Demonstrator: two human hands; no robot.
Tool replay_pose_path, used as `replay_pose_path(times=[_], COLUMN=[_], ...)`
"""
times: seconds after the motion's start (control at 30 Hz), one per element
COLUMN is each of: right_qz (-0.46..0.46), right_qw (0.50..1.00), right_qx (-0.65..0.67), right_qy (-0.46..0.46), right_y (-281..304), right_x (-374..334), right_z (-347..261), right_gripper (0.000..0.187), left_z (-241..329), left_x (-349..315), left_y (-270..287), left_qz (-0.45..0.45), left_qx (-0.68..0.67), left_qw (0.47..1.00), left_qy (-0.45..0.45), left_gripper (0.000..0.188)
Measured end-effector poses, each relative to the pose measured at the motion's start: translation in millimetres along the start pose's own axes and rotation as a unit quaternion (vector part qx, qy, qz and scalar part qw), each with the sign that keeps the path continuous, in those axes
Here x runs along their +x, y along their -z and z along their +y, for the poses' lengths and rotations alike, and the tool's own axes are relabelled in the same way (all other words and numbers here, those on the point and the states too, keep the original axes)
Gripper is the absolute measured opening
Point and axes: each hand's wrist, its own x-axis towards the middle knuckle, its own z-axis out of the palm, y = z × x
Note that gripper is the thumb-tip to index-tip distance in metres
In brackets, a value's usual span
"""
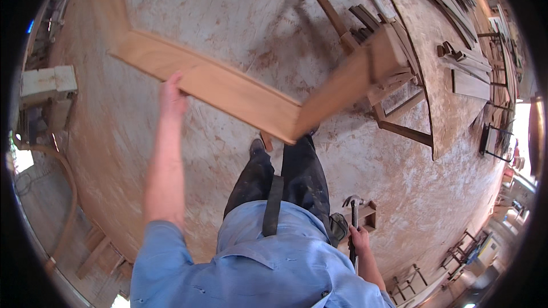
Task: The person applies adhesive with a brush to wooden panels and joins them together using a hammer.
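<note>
My left hand (pixel 173 96) is closed on the lower edge of a long wooden board, part of an open three-sided wooden frame (pixel 222 86). The frame hangs tilted in front of my legs, its side boards reaching away at the far left and right. Those side boards are smeared by motion. Down by my right hip, my right hand (pixel 359 240) is wrapped round the dark handle of a claw hammer (pixel 354 212), its metal head pointing up. Behind the hammer, a small wooden box (pixel 370 215) is partly hidden.
A wooden stand (pixel 405 131) and a wooden trestle (pixel 325 3) are at the right, near stacked wood strips (pixel 365 20). Lumber (pixel 471 82) lies farther right. A pale machine (pixel 48 82) and a curved hose (pixel 68 177) are at the left.
</note>
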Motion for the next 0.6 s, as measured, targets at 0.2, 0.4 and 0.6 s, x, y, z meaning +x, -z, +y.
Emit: replay_pose_path(times=[0.2, 0.4, 0.6], right_qz=[-0.021, -0.044, 0.007], right_qw=[0.987, 0.956, 0.927], right_qx=[-0.161, -0.289, -0.372], right_qy=[0.001, 0.005, 0.048], right_y=[26, 56, 41], right_x=[3, 66, 92], right_z=[-43, -86, -149], right_gripper=[0.032, 0.033, 0.031], left_z=[64, 45, -50], left_x=[-50, -158, -236], left_y=[243, 370, 461], left_qz=[0.187, 0.34, 0.371], left_qx=[0.157, 0.383, 0.598], left_qw=[0.967, 0.854, 0.711], left_qy=[-0.073, -0.097, 0.013], left_gripper=[0.036, 0.031, 0.031])
